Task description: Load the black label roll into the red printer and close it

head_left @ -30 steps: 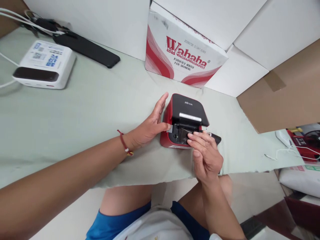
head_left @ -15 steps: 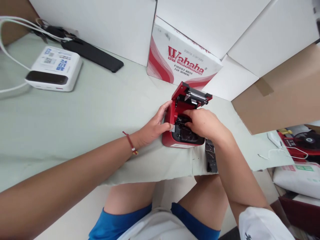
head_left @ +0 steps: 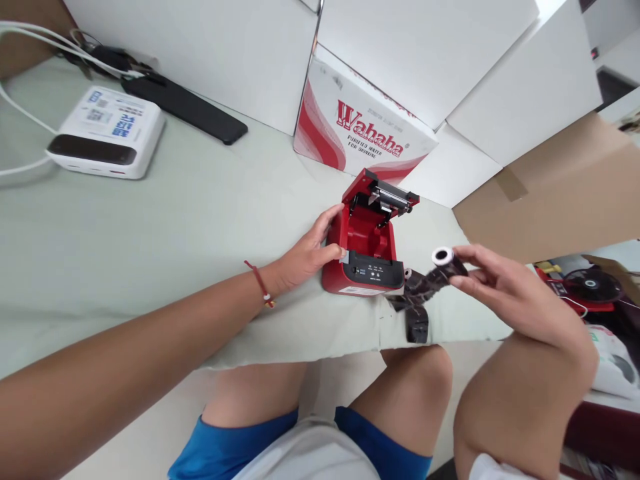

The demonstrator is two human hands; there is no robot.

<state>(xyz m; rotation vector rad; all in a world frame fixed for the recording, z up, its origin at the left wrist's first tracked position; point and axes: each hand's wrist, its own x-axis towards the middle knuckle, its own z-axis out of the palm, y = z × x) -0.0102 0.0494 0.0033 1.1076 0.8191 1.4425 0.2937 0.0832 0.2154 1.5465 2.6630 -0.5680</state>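
A red label printer (head_left: 336,275) stands on the cloth-covered table with its lid (head_left: 361,187) tilted up, and its red paper bay is bare. My left hand (head_left: 317,250) grips the printer's left side, thumb at the front corner and fingers behind. To the right of the printer, my right hand (head_left: 493,277) pinches a small roll of dark labels (head_left: 444,267) with a white core facing up. A dark strip (head_left: 420,290) trails from the roll down to the table. More dark label material (head_left: 417,327) lies at the table's front edge.
A Wahaha water carton (head_left: 370,127) stands behind the printer against white boxes. A white box-shaped device (head_left: 113,133) with cables and a long black object (head_left: 187,107) lie at the left. A brown carton (head_left: 540,193) is at the right.
My right hand has come out of the printer bay and moved right, carrying the label roll with its strip trailing. The left hand stays on the printer.
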